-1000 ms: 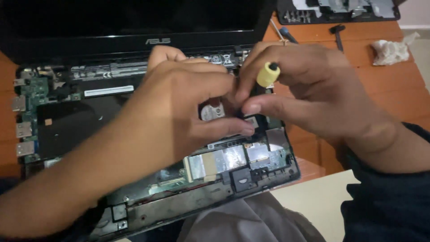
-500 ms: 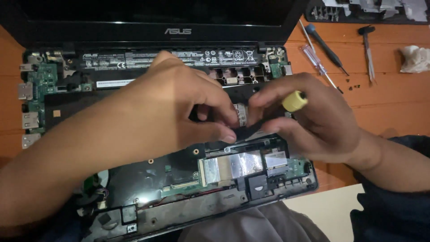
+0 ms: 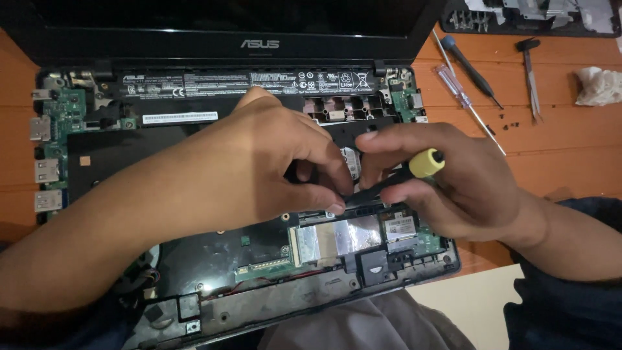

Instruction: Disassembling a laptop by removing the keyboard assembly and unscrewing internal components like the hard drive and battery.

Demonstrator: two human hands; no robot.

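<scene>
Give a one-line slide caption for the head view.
Both hands, left hand and right hand, work a yellow-capped screwdriver inside an opened laptop.

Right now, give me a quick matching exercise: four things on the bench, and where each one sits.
1. screwdriver with yellow cap
2. clear-handled screwdriver
3. crumpled tissue
4. opened laptop

a. far right on the orange table
b. under both hands
c. in the right hand
d. on the table, right of the laptop

Pairs: 1-c, 2-d, 3-a, 4-b

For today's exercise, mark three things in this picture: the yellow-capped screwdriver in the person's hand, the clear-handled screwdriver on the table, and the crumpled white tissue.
yellow-capped screwdriver (image 3: 426, 163), head view, on its yellow cap.
clear-handled screwdriver (image 3: 451, 81), head view, on its handle.
crumpled white tissue (image 3: 599, 86), head view, on its middle.
</scene>
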